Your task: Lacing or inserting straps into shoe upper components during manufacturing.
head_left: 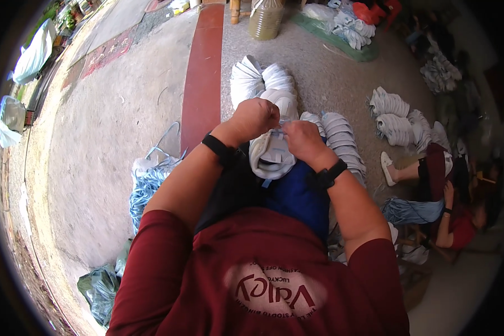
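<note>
A white shoe upper (272, 154) rests on my lap, its opening toward me and a pale blue tab at its near end. Over its front, my left hand (254, 119) is closed, thumb and fingers pinched together at a light blue shoelace (283, 121). My right hand (308, 143) is closed too, pinching at the lace just to the right. The fingertips nearly meet, and their exact grip on the thin lace is partly hidden. Just beyond my hands, nested stacks of white shoe uppers (247, 78) lie on the floor, with another stack (345, 144) by my right wrist.
Left of my legs lies a bundle of light blue laces (150, 187); a dark green plastic bag (99, 287) is behind it. A yellowish jug (266, 21) stands ahead. At right, a co-worker (459, 224) sits near more stacked uppers (395, 117) and a lace bundle (413, 210).
</note>
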{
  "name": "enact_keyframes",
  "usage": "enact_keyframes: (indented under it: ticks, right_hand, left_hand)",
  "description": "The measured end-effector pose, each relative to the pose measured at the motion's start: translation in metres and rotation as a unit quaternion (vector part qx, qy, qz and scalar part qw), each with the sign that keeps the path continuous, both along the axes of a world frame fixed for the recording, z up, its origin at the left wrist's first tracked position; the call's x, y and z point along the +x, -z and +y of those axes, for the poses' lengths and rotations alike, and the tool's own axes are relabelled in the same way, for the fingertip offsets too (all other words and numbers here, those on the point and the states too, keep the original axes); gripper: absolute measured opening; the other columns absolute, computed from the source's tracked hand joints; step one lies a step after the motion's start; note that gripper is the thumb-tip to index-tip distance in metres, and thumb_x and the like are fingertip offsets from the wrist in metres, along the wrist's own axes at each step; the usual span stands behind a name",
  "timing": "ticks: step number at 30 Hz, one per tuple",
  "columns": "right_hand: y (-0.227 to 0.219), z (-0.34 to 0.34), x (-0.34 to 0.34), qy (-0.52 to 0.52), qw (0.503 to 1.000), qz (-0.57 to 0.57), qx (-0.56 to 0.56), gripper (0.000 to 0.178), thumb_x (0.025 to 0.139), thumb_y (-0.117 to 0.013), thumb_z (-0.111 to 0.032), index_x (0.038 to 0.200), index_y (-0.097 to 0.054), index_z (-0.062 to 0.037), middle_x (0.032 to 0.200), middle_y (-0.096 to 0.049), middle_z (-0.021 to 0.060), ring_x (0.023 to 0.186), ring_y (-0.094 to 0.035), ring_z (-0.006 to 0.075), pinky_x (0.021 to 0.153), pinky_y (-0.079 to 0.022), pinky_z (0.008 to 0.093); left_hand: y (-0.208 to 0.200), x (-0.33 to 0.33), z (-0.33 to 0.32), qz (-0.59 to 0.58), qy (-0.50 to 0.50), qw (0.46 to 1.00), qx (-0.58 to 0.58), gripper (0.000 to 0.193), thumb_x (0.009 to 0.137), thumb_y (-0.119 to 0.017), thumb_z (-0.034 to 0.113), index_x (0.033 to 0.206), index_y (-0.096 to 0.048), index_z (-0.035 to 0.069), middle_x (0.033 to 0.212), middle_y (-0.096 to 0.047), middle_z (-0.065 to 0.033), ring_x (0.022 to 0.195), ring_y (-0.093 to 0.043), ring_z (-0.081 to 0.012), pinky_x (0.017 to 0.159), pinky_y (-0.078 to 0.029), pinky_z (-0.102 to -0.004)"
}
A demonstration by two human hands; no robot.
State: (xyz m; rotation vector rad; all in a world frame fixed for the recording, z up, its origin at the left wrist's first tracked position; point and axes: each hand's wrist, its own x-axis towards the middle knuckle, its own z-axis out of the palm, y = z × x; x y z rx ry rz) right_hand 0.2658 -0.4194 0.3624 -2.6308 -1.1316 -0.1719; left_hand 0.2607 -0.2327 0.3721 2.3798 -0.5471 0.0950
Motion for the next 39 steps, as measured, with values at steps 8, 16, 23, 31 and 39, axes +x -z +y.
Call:
enact_keyframes:
  ticks: [8,16,23,31,39]
  right_hand:
    - [-0.002,0.0,-0.013,-0.005,0.998,-0.057,0.02,0.004,0.067,-0.057,-0.005,0.066,-0.054,-0.0036,0.064,-0.059,0.0159,0.062,-0.059,0.035,0.057,-0.048,0.0421]
    - [0.007,-0.011,-0.016,0.118,0.93,0.256,0.237,0.009,0.068,-0.06,-0.003,0.076,-0.055,-0.0021,0.055,-0.047,0.0076,0.049,-0.048,0.0188,0.049,-0.039,0.0318]
    - [-0.002,-0.013,0.004,0.079,0.915,0.342,0.196,0.01,0.067,-0.061,-0.005,0.072,-0.055,0.0002,0.055,-0.048,0.0042,0.052,-0.046,0.0122,0.049,-0.038,0.0306]
    - [0.006,-0.031,0.026,0.001,0.744,0.602,0.29,0.013,0.069,-0.062,-0.009,0.064,-0.05,-0.0082,0.065,-0.046,-0.0057,0.064,-0.042,0.0044,0.061,-0.034,0.0207]
    - [-0.014,-0.029,0.011,0.029,0.839,0.506,0.196,0.009,0.072,-0.065,-0.005,0.073,-0.057,-0.004,0.064,-0.049,-0.0051,0.061,-0.045,0.0045,0.056,-0.037,0.0203]
  left_hand:
    - [0.013,-0.012,0.012,0.031,0.024,0.999,0.012,0.012,0.069,-0.067,0.014,0.076,-0.065,0.005,0.072,-0.063,-0.0106,0.065,-0.06,-0.0258,0.062,-0.047,-0.0333]
    - [0.025,-0.019,0.012,0.121,0.004,0.982,-0.147,0.007,0.071,-0.067,0.003,0.077,-0.064,0.001,0.065,-0.062,-0.0085,0.061,-0.056,-0.0111,0.06,-0.046,-0.0271]
    - [0.031,-0.016,0.007,0.16,0.02,0.967,-0.196,0.007,0.072,-0.066,0.0,0.079,-0.064,0.0,0.069,-0.063,-0.0042,0.064,-0.054,-0.0084,0.064,-0.047,-0.0249]
    - [0.029,-0.01,0.007,0.163,0.028,0.968,-0.189,0.007,0.072,-0.066,0.001,0.079,-0.064,0.0,0.068,-0.062,-0.0031,0.065,-0.054,-0.0083,0.064,-0.046,-0.0248]
    - [0.04,-0.004,0.01,0.19,0.026,0.955,-0.227,0.01,0.069,-0.069,0.008,0.076,-0.066,0.001,0.067,-0.063,-0.0097,0.062,-0.057,-0.0158,0.063,-0.047,-0.0291]
